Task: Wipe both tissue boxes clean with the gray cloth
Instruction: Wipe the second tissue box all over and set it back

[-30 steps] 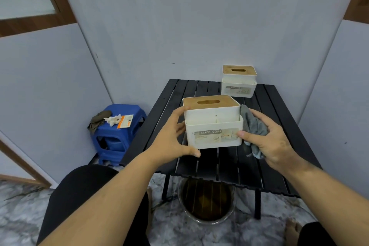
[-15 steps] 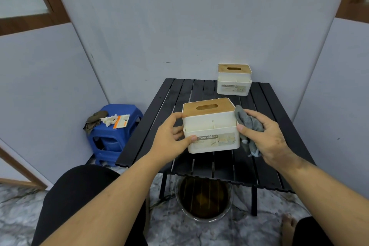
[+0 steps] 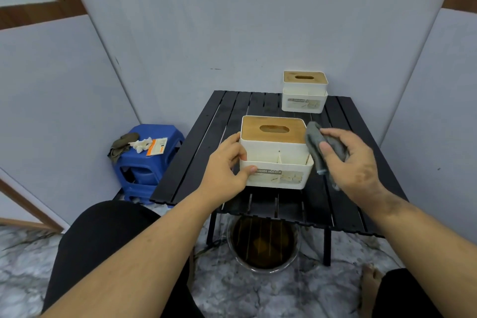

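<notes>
While left hand (image 3: 227, 162) fingers clamp the near white plastic tissue box with wooden lid (image 3: 275, 152), right hand (image 3: 353, 162) pinches the gray cloth (image 3: 313, 146) at its right wall; next: press, stroke downward

I see two white boxes (image 3: 276, 162) (image 3: 304, 97) with tan lids, a gray cloth (image 3: 316, 147), a black slatted table (image 3: 196, 147), and a blue stool (image 3: 147, 162) at nine o'clock.
</notes>
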Tool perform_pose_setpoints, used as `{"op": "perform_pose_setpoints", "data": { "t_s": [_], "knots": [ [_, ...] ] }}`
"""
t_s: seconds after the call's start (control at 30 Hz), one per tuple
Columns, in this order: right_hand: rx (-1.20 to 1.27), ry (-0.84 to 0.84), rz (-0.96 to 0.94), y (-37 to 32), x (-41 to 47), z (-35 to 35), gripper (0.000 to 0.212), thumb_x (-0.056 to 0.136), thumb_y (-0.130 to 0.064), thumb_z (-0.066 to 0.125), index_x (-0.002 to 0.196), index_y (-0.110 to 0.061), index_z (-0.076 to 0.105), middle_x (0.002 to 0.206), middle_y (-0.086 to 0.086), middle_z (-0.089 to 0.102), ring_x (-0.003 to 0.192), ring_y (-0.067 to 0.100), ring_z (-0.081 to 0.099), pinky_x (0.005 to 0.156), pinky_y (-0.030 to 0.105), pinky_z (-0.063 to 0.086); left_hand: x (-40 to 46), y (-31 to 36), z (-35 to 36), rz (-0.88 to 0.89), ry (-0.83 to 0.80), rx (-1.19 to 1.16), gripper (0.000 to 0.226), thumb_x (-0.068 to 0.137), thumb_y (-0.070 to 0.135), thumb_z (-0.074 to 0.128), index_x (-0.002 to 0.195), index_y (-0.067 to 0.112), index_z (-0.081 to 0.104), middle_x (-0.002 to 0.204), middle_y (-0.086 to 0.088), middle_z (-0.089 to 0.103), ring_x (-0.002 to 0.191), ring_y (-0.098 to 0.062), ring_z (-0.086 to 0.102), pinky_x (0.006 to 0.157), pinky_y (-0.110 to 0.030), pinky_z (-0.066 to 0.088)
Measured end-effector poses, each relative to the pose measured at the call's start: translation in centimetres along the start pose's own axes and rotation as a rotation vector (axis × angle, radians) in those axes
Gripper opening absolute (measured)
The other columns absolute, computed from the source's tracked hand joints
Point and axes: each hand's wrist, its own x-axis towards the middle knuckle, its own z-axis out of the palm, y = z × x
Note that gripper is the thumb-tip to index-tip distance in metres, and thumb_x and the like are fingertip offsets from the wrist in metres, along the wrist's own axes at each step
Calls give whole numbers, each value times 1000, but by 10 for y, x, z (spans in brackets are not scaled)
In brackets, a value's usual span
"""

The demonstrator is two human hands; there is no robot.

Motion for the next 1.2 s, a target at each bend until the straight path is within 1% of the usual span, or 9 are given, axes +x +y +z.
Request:
{"op": "perform_pose_setpoints", "data": {
  "t_s": [0.13, 0.23, 0.3, 0.4, 0.57, 0.8, 0.93, 1.03, 1.2],
  "knots": [
    [-496, -194, -556, -4, 20, -4, 24, 92, -22, 63, 113, -16, 74, 116, 8, 66, 95, 30, 53, 81, 49, 49, 2, 10, 5, 34, -32, 45, 31, 75, 4, 81, 83, 14, 53, 147, 8, 52, 134, -19, 54, 94, -37, 60],
    [-577, -241, -756, -8, 25, 9, 25, 90, -20, 59, 107, -16, 77, 114, 9, 69, 83, 33, 54, 69, 48, 50, -1, 23, 18, 73, -37, 17, 27, 71, 5, 80, 80, 6, 54, 133, 18, 55, 121, -18, 62, 89, -42, 60],
    [-589, -243, -826, -14, 25, 17, 23, 88, -16, 61, 105, -16, 78, 113, 8, 71, 79, 33, 55, 66, 47, 50, -1, 27, 23, 82, -45, 17, 28, 69, 9, 78, 79, 5, 53, 125, 13, 61, 108, -24, 65, 79, -49, 59],
    [-533, -293, -790, -15, 27, 7, 23, 90, -17, 61, 105, -14, 78, 115, 9, 70, 82, 34, 55, 71, 47, 50, 3, 25, 18, 58, -55, 16, 28, 71, 8, 79, 81, 5, 53, 124, 3, 64, 106, -24, 65, 75, -50, 59],
    [-500, -385, -720, -9, 34, -22, 26, 92, -24, 58, 107, -15, 77, 116, 8, 69, 88, 29, 52, 74, 45, 50, 4, 23, 4, -31, -42, -10, 29, 76, -3, 81, 85, 3, 54, 123, 20, 59, 110, -12, 65, 80, -39, 63],
    [-561, -498, -776, -27, 26, 2, 24, 89, -22, 58, 97, -21, 80, 111, 4, 71, 83, 33, 58, 67, 47, 51, 8, 27, 15, -75, -60, -25, 27, 78, 8, 81, 83, 11, 54, 106, -6, 71, 90, -26, 73, 72, -49, 62],
    [-613, -481, -688, -15, 44, -29, 19, 80, -11, 70, 93, -20, 81, 109, 7, 69, 80, 32, 53, 68, 45, 52, 12, 25, 6, -155, -38, -20, 29, 79, 9, 81, 82, 18, 53, 105, -10, 73, 87, -26, 75, 70, -52, 63],
    [-690, -489, -682, -20, 41, -23, 31, 66, -1, 85, 89, -22, 80, 105, 6, 69, 77, 33, 53, 62, 45, 51, 9, 28, 9, -132, -40, 9, 29, 76, 21, 80, 81, 23, 51, 99, -6, 72, 85, -25, 74, 67, -51, 63],
    [-663, -536, -695, -27, 45, -6, 27, 72, -5, 84, 89, -25, 80, 110, 2, 67, 83, 31, 53, 67, 43, 50, 8, 30, 11, -113, -56, 36, 30, 77, 19, 81, 83, 21, 52, 102, -3, 72, 87, -21, 74, 69, -48, 63]
  ]
}}
